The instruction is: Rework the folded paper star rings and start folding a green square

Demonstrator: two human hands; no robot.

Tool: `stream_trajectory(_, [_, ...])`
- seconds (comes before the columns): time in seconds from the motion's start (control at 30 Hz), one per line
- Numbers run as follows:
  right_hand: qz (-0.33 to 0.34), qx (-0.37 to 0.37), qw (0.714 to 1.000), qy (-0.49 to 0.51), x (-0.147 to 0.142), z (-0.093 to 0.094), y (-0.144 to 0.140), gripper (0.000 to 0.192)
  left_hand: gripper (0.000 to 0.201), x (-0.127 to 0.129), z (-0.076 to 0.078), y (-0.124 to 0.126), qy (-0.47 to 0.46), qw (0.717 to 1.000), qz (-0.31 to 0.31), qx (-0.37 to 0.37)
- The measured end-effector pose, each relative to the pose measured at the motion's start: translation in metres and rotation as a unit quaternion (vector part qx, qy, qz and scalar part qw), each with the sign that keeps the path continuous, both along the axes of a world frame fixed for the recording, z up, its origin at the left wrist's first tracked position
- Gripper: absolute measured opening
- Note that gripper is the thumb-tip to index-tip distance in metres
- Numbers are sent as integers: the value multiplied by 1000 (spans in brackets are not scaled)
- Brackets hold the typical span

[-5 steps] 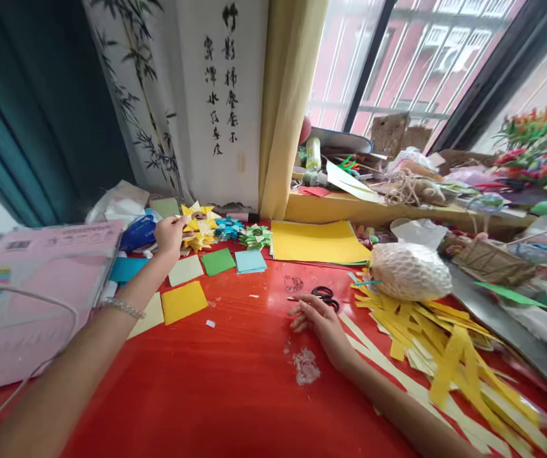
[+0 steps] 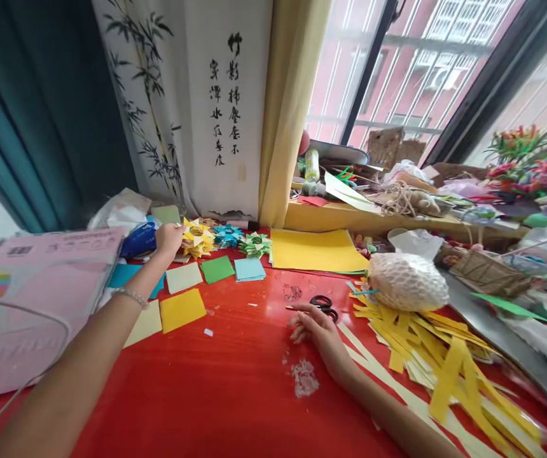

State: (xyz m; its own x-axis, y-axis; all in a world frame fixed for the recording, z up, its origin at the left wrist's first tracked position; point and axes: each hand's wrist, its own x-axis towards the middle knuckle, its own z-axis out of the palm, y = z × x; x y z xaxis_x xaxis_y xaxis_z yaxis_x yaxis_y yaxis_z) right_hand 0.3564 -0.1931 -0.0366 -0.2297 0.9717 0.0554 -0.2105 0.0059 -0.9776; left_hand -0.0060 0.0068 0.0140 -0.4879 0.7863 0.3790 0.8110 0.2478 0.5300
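We record a glossy red table (image 2: 235, 394), smooth enough to mirror the window light, with two dull scuffed patches near its middle. Along the left edge lies a large flat pink package (image 2: 39, 280) in clear wrap, a thin white cord looped over it; its left end is cut off by the picture's edge. At the back a yellow paper sheet (image 2: 316, 249) lies flat and matte. To the right, a heap of long yellow paper strips (image 2: 445, 356) fans out, partly under a rounded object in white foam netting (image 2: 407, 281), whose contents we cannot make out.

Small paper squares lie in a loose cluster: yellow (image 2: 182, 310), green (image 2: 217, 268), light blue (image 2: 249, 268), cream (image 2: 184, 277).

Behind them, against the wall scroll, sit spiky folded paper stars: a yellow paper star (image 2: 200, 238), then a blue one (image 2: 228, 235) and a green one (image 2: 256, 244).

Our left hand (image 2: 168, 238) is stretched to the far left of the table, a beaded bracelet (image 2: 130, 296) on the wrist. Its fingers are curled together and touch the left edge of the yellow paper star; the fingertips are hidden behind the hand, so we cannot tell whether they pinch it.

Our right hand (image 2: 315, 326) rests palm down on the table, fingers loosely spread and slightly bent, holding nothing. Black-handled scissors (image 2: 324, 303) lie just beyond its fingertips; contact is unclear.

The sill clutter is blurred.
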Motion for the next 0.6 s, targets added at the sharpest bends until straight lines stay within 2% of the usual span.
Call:
stream_trajectory(0.13, [13, -7, 1000, -7, 1, 1, -2, 25, 41, 0, 9, -8, 73, 997, 31, -13])
stream_trajectory(0.2, [19, -9, 1000, -19, 1, 1, -2, 25, 49, 1, 15, -13, 123, 992, 21, -10])
stream_trajectory(0.3, [24, -13, 999, -24, 1, 2, -2, 24, 44, 4, 21, -16, 201, 976, -68, -42])
stream_trajectory(0.4, [31, -14, 999, -29, 1, 2, -1, 23, 46, 6, 20, -14, 264, 945, -164, -107])
stream_trajectory(0.5, [44, -14, 998, -32, 2, 2, -1, 22, 58, 7, 15, -13, 306, 918, -202, -151])
stream_trajectory(0.6, [49, -16, 998, -32, 3, 1, -2, 21, 54, 8, 15, -13, 335, 900, -221, -168])
